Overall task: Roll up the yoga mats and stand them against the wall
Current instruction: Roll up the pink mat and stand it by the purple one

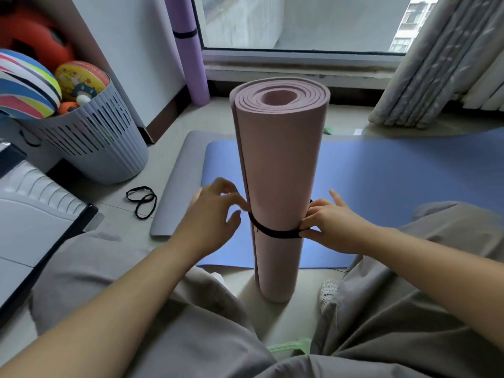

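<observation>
Rolled pink mat (pixel 278 165) upright at centre between the knees, black band (pixel 275 231) round its lower part pinched at 3 o'clock by right hand (pixel 330 227), hooked at 9 o'clock by curled left hand (pixel 210 216).

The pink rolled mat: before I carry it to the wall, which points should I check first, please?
1. Pink rolled mat upright on the floor: ok.
2. Black band round its front: ok; behind: cannot tell.
3. Band released: not ok; right hand pinches it, left hand is beside it.
4. Floor beside purple rolled mat at wall free: ok.
5. Blue mat, grey mat rolled: not ok, flat.
6. Spare black bands within sight: ok.
</observation>
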